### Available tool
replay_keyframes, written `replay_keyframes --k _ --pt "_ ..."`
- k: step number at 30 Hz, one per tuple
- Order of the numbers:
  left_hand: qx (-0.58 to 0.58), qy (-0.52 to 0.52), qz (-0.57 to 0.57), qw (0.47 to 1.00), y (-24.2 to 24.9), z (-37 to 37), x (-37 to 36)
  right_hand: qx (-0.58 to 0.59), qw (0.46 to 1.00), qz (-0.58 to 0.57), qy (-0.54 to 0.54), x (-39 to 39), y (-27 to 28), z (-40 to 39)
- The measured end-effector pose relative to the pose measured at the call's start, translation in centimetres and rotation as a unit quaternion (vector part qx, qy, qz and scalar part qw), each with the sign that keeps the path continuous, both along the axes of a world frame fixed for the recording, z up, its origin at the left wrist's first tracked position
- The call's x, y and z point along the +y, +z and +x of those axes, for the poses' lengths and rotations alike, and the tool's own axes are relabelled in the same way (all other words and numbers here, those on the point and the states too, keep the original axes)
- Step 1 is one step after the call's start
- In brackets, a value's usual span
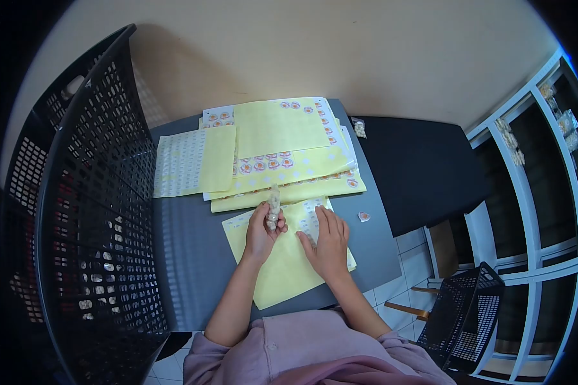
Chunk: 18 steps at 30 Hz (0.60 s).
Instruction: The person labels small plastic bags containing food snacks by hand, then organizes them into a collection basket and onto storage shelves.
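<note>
My left hand (pixel 261 232) is closed around a slim clear packet (pixel 273 206) of whitish pieces, held upright over the desk. Beneath both hands lies a yellow backing sheet (pixel 279 279), set at an angle, with small printed labels along its far part. My right hand (pixel 328 239) rests on the right side of this sheet, over the labels. Its fingers are stretched out and the thumb is apart from them. Just beyond the hands is a pile of sticker sheets (pixel 270 165) with round red-and-orange prints. One loose sticker (pixel 364 217) sits to the right of my right hand.
A tall black perforated crate (pixel 103 192) stands along the left of the grey desk (pixel 192 247). Another label sheet (pixel 180 163) lies at the back left. To the right are a black surface (pixel 417 167), a small packet (pixel 359 128), a lower black basket (pixel 462 314) and white-framed shelving (pixel 526 186).
</note>
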<state>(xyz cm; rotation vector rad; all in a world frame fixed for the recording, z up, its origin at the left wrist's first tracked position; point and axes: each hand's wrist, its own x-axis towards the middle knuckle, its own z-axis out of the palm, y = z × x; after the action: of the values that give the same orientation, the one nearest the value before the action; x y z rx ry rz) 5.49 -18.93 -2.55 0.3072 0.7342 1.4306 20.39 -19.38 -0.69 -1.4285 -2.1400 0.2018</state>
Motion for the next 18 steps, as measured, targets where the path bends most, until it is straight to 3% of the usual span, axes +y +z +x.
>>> replay_keyframes --k 5,8,10,11,13,14,15,17,18 --pt "0.005 0.007 -0.009 1.000 0.2 0.0 -0.1 0.013 1.000 -0.009 0.006 0.0 0.0 -0.2" --pt "0.018 -0.022 0.073 0.997 -0.3 -0.5 -0.1 0.005 0.999 0.003 -0.032 0.1 1.1 -0.1" --pt "0.199 -0.015 0.128 0.971 0.9 -0.8 -0.5 0.031 0.999 0.003 -0.040 0.9 0.6 0.2" --pt "0.200 -0.015 0.128 0.971 1.9 -0.8 -0.8 0.059 0.997 0.001 -0.051 1.3 0.2 0.4" --pt "0.485 0.006 0.172 0.858 4.2 -0.6 -1.2 0.083 0.995 -0.019 -0.051 2.2 -0.1 0.6" --pt "0.529 -0.035 0.110 0.841 4.5 -0.9 -1.1 0.105 0.992 -0.037 -0.050 2.7 -0.1 0.8" --pt "0.529 -0.036 0.112 0.840 4.0 -1.0 -0.8 0.106 0.992 -0.035 -0.052 2.9 0.0 1.0" --pt "0.645 -0.007 0.140 0.751 3.1 -1.1 -0.1 0.206 0.976 -0.068 -0.018 3.6 0.3 1.1" --pt "0.646 -0.005 0.140 0.751 3.3 -1.3 0.0 0.206 0.976 -0.067 -0.016 3.8 0.6 1.0"
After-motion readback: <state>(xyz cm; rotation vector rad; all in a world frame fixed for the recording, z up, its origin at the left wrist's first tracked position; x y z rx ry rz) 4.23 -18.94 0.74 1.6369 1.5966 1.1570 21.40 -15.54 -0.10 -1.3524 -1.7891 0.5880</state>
